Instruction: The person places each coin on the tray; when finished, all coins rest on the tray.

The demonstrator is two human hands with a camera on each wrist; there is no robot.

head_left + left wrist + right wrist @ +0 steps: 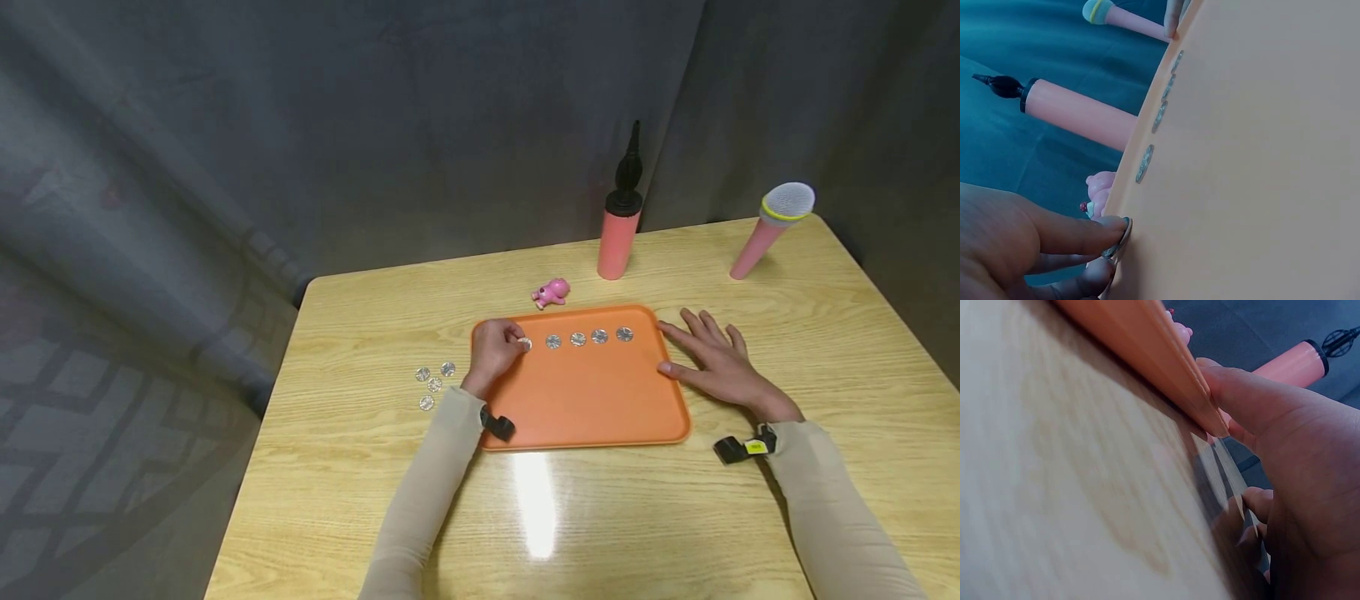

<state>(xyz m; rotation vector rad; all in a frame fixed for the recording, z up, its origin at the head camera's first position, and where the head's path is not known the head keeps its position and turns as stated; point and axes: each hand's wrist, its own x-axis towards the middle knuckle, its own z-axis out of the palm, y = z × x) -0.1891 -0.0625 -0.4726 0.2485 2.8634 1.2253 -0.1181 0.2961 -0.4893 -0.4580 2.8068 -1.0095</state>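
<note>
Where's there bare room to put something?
Bare: the middle of the tray, below its coin row; the table left of the loose coins, and between pump and microphone. Crowded: the tray's far edge, by the left hand and toy.

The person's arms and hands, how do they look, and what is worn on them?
The left sleeve and right sleeve are beige, plain and long, ending near the wrists. A small black device sits at each cuff; the right one carries a yellow label, its marking too small to read. The left hand and right hand are gloveless.
</note>
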